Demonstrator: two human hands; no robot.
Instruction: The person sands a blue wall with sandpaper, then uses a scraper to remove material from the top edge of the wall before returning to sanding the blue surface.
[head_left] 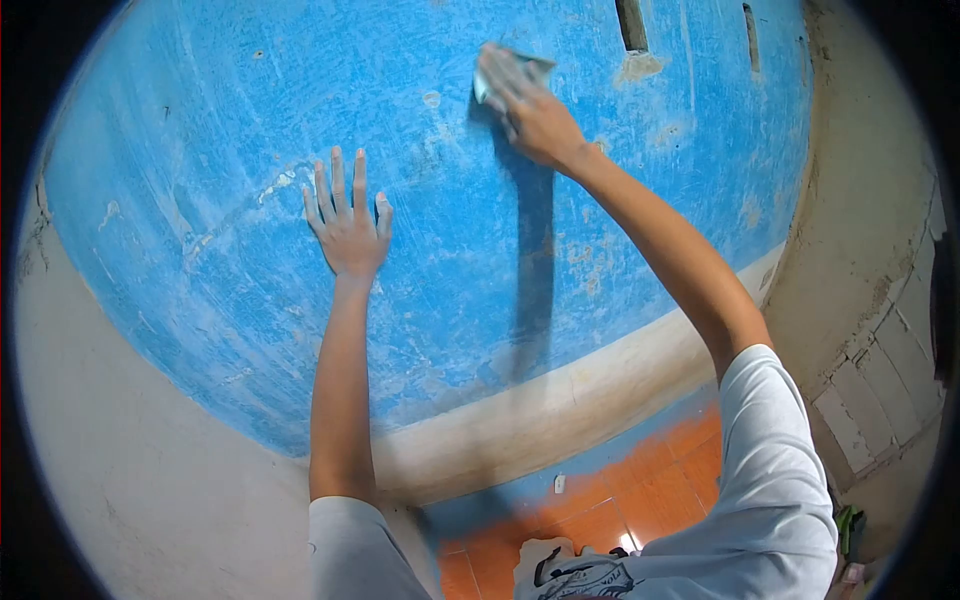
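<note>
A blue wall (430, 290) with scuffs and pale patches fills the middle of the head view. Flat against it at centre left rests my left hand (347, 225), fingers spread and nothing held. Higher and to the right, my right hand (525, 105) presses a pale, light-green sheet or cloth (541, 68) to the wall. The sheet's edges show beyond my fingers; the part under the hand is hidden. Both hands look dusty.
Two narrow slots open in the wall at the upper right. A cream band (520, 430) runs along its base. Below lies an orange tiled floor (590, 525) with bluish dust and a small white object (559, 484). Plain walls stand on both sides, with exposed blocks (870, 400) at right.
</note>
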